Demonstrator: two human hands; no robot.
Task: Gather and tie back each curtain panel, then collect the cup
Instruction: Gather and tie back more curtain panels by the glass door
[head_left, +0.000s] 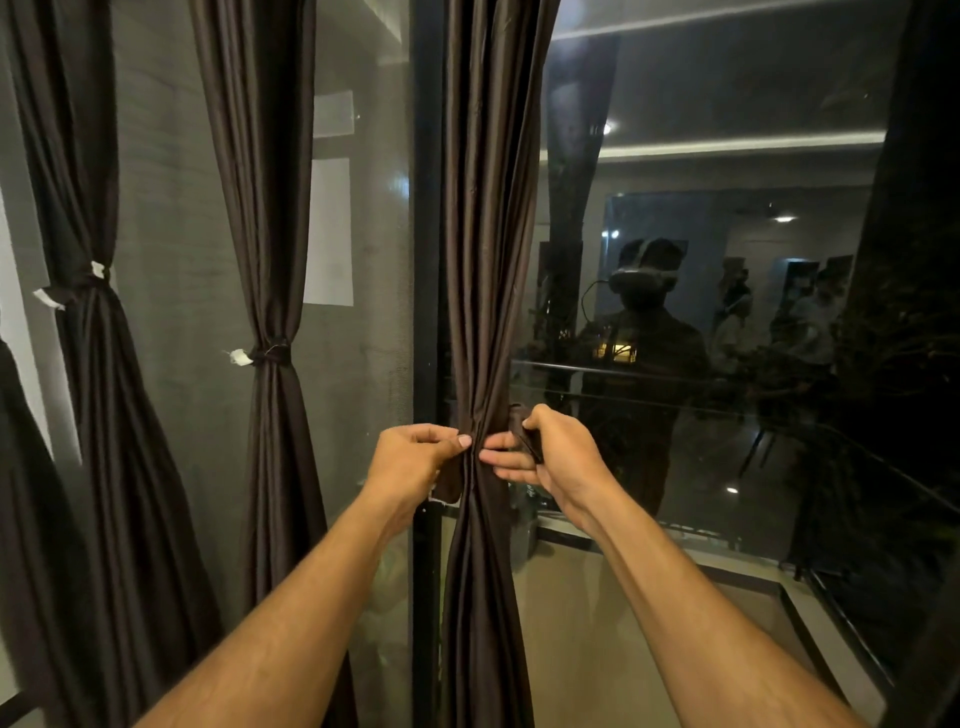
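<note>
Directly ahead, both forearms reach forward and slightly inward, meeting at the middle of a dark brown curtain panel (485, 260) that hangs in front of the black window frame (427, 208). The left hand (410, 462) has its thumb laid across the front of the gathered folds and its fingers curled round one end of the dark tie-back strap (450, 480), which hangs down just below the thumb. The right hand (550, 457) is turned knuckles-up, pinching the other strap end (527, 439) between thumb and forefinger while its lower fingers extend straight and touch the bunched cloth. The panel's long axis runs vertically, top to bottom of the view; it is cinched narrow at the hands and flares out again below them. To the left, two more curtain panels hang upright, the nearer one (265, 208) and the farther one (78, 208), each already bound at its waist with a tie showing a white tag. Right of the hands, the dark window glass (727, 415) reflects a person wearing a headset.
</note>
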